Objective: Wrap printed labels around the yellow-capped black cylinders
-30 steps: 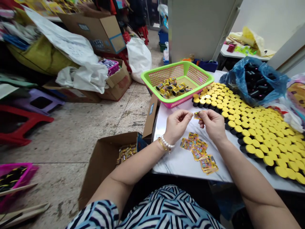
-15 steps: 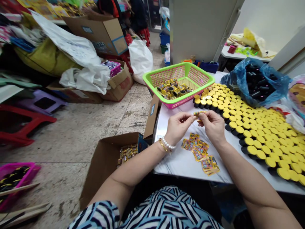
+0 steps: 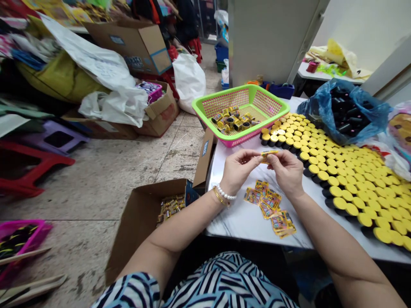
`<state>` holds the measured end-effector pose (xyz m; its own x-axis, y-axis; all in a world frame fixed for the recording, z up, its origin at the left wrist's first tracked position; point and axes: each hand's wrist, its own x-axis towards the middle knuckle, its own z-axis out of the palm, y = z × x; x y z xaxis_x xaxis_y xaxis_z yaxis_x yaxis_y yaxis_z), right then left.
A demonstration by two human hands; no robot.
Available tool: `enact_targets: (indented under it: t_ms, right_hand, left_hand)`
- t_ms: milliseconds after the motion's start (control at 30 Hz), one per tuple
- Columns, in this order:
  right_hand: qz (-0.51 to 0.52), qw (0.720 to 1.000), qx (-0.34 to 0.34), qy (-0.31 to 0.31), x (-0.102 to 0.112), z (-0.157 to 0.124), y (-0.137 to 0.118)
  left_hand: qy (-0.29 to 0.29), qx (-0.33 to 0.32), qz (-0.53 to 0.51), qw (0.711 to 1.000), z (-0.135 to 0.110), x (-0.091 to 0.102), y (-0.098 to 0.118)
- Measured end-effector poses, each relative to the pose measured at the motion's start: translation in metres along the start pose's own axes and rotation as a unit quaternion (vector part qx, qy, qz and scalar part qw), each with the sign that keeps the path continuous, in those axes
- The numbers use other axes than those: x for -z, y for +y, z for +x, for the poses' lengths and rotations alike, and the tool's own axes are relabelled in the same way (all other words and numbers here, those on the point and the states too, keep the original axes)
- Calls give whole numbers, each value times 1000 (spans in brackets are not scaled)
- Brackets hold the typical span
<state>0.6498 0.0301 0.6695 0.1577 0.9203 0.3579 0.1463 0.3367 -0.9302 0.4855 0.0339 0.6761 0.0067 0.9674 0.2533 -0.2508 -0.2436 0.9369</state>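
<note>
Between both hands, above the white table, is a small yellow printed label (image 3: 269, 155). My left hand (image 3: 239, 169) pinches its left end with thumb and fingers, and my right hand (image 3: 286, 171) grips the right end. The fingers hide much of it. Below them, loose printed labels (image 3: 269, 201) in yellow, pink and blue lie overlapping on the marble-patterned table (image 3: 224, 216). To the right stand tight rows of black cylinders with yellow tops (image 3: 340, 171). Beyond my hands, a green and pink basket (image 3: 276, 102) holds several small cylinders with yellow printed wraps (image 3: 233, 117).
A blue plastic bag (image 3: 316, 105) of black pieces sits at the table's back right. Left of the table, an open cardboard box (image 3: 128, 226) contains wrapped cylinders. Stools, including a red stool (image 3: 35, 167), cartons and a white sack (image 3: 189, 81) occupy the floor farther left.
The label between my fingers shows a little more of its face. Both hands stay almost in place, and the things on the table have not moved.
</note>
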Motion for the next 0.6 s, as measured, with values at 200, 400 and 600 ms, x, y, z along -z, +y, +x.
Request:
enact_targets:
  t_ms: [200,400,600]
  right_hand:
    - [-9,1000,-1,-18,-2,-2,1]
    - [44,999,-21,-14,-3,1,-1]
    - [29,999,-9,16,2,4,8]
  left_hand:
    - [-6,50,-62,997,3,1,-4]
    - [50,20,-41,998,4,3,-2]
    - [19,3,-9,1000,-3,-4,4]
